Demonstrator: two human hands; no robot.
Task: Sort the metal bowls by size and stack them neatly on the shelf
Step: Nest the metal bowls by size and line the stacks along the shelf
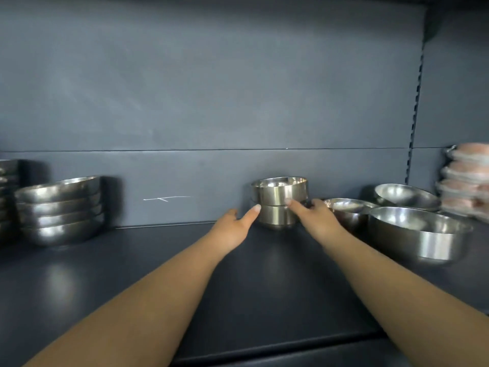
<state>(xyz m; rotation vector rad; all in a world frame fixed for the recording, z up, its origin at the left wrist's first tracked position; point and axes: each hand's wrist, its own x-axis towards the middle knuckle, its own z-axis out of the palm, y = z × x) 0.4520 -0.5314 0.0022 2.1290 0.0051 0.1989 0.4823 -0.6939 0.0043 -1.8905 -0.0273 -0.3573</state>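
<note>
Two small metal bowls [279,201] stand stacked at the back middle of the dark shelf [158,274]. My left hand [235,226] touches the stack's left side with its fingertips spread. My right hand [315,215] rests a fingertip on the stack's right front. Neither hand encloses a bowl. A stack of several wide shallow bowls [59,210] sits at the left. At the right lie a large deep bowl [418,234], a medium bowl [349,210] behind my right hand and another tilted bowl [404,197] at the back.
More dark stacked dishes [8,197] stand at the far left edge. Wrapped stacked items [465,178] fill the far right. A slotted upright [415,102] runs up the back panel at the right. The shelf's front edge [264,348] lies near my forearms.
</note>
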